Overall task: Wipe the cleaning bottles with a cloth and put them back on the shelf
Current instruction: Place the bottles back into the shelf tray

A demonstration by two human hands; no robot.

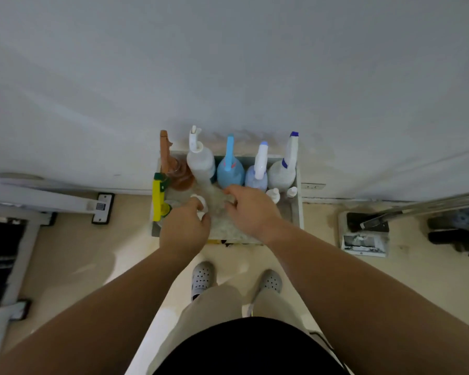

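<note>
Centre-left of frame: yellow bottle [157, 201] stands at left edge of shelf [298, 212].
Left hand [184, 231]: fingers curled round small white bottle [201, 205], held forward of row. I judge this is for wiping.
Spray bottles [229, 171]: upright along wall, leaving front strip as work space.
Right hand [251, 209]: fingers bent down onto pale blur, possibly cloth. Cannot tell grip.

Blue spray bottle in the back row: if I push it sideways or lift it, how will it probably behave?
The blue spray bottle looks tall with a long trigger head, so a push high up may tip it. It stands close between the white bottle and the pale violet bottle, which may catch it. Its plastic looks smooth, perhaps slippery.
</note>
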